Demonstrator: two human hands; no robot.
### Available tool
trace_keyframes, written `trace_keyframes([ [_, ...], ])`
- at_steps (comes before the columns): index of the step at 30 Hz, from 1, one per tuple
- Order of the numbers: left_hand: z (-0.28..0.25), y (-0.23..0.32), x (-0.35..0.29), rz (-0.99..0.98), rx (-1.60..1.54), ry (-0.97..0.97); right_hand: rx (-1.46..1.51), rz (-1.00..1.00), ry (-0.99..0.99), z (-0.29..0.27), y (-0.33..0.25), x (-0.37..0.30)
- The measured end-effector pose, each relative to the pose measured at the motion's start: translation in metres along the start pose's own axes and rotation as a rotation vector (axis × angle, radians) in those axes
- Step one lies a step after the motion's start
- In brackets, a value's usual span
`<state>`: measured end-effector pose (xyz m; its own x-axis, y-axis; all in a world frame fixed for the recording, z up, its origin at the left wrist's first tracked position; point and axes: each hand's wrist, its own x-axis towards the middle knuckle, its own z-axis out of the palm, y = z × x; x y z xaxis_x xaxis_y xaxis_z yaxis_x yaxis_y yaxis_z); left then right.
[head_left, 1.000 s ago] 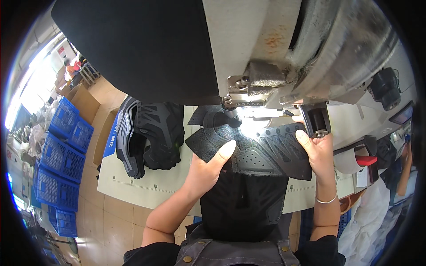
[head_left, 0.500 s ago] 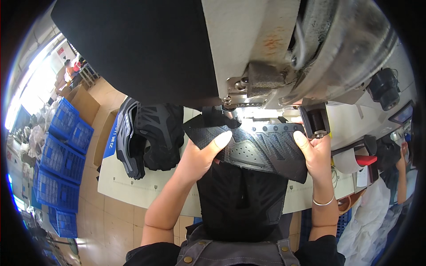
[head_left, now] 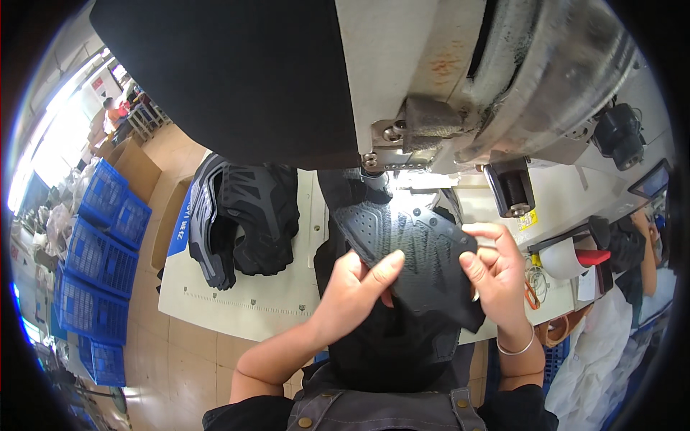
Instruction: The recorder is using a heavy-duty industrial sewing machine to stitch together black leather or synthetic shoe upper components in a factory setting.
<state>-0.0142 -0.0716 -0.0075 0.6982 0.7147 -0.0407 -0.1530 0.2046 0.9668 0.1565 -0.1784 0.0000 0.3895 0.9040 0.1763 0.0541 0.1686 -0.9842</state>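
A black shoe upper [head_left: 406, 248] with punched holes and ridged stripes lies tilted under the sewing machine [head_left: 399, 86]. Its far left part runs beneath the lit needle area, where the needle itself is hard to make out. My left hand [head_left: 356, 291] pinches the near left edge, thumb on top and fingers underneath. At the right end, my right hand [head_left: 499, 273] grips the upper between thumb and fingers. More dark upper material [head_left: 388, 355] hangs over the table's front edge toward my lap, partly covered by the held piece.
Several black and grey uppers [head_left: 259, 215] are stacked on the table's left. Orange-handled snips [head_left: 531, 294] lie right of my right hand. Blue crates [head_left: 97, 258] stand on the floor at left. A co-worker's arm [head_left: 650, 258] shows at far right, beside white sheeting [head_left: 593, 359].
The upper has turned clockwise, its right end swinging nearer to me. My left hand has slid right and nearer along the edge; my right hand has moved slightly left and nearer.
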Motion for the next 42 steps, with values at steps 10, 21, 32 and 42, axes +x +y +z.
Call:
trace_keyframes([
  [10,-0.027,0.014,0.001,-0.063,-0.095,-0.091,-0.393,-0.225,0.166,-0.031,0.027,0.031],
  [21,-0.041,0.011,-0.013,0.046,0.147,0.034,0.202,0.096,0.034,-0.011,0.005,-0.020],
  [32,-0.048,0.028,0.022,0.073,0.006,0.092,0.090,-0.100,0.148,-0.005,0.015,0.009],
  [42,-0.058,0.035,0.053,0.111,0.088,0.194,0.162,-0.114,0.121,-0.012,0.022,0.041],
])
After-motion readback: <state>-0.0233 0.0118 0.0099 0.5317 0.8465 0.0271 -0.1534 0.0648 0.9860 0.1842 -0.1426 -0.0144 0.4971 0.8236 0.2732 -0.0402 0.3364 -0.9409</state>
